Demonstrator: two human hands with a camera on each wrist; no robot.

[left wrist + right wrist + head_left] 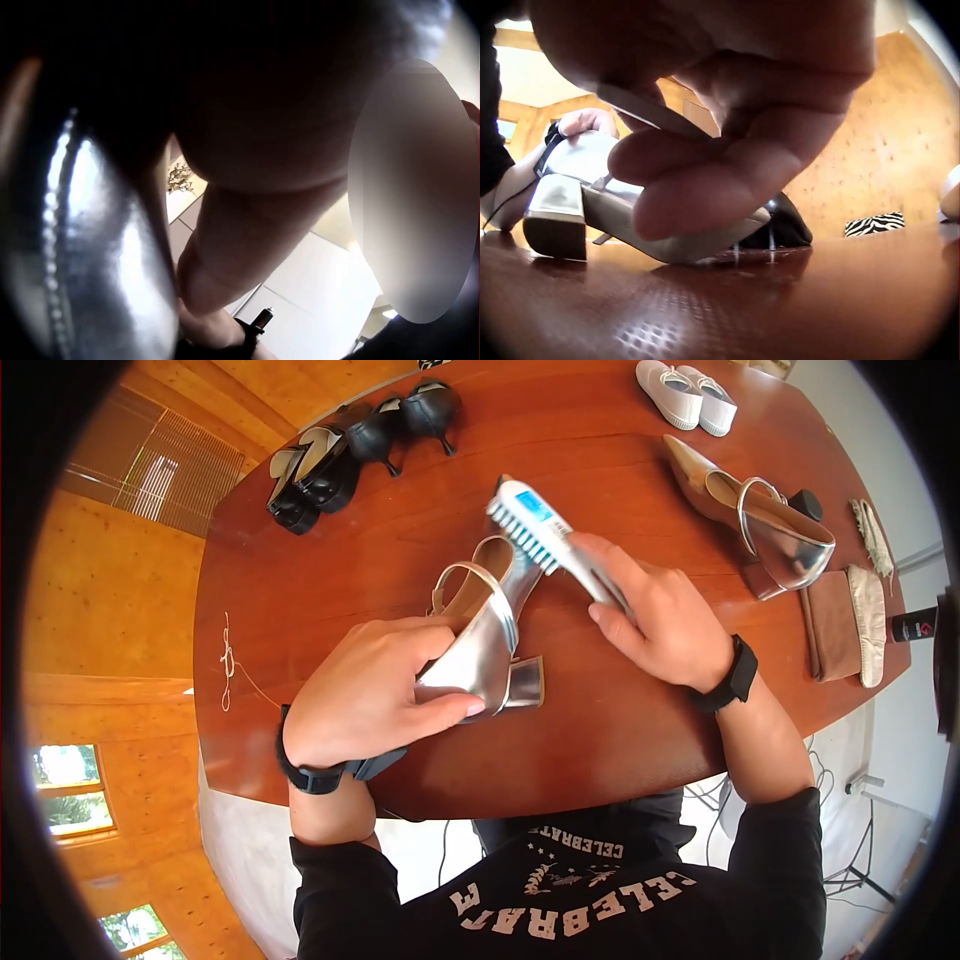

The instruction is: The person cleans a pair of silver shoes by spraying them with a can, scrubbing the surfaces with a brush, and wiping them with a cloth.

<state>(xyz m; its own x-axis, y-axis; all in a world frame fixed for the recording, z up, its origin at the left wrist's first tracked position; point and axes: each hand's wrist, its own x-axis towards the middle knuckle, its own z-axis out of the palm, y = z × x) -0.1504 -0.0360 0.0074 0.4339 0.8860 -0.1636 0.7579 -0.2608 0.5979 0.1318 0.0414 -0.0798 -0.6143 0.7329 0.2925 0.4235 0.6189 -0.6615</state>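
Note:
My left hand (365,685) grips a silver block-heeled shoe (475,660) around its heel end, the thumb along the side just above the heel. The shoe has a strap across its opening, and its toe points away from me. In my right hand (665,620) is a white brush (545,525) with blue-green bristles, gripped by the handle. Its bristles face down and overlap the toe part of the shoe. Close up in the left wrist view is the shoe's shiny stitched side (120,247). The right wrist view shows curled fingers (697,195) around the handle, low over the table.
A matching silver shoe (800,550) lies on the right of the wooden table (600,750). White shoes (670,395) stand at the far right, black heeled shoes (430,415) at the far left. A brown pouch (832,635) is near the right edge, a thin string (228,660) at the left.

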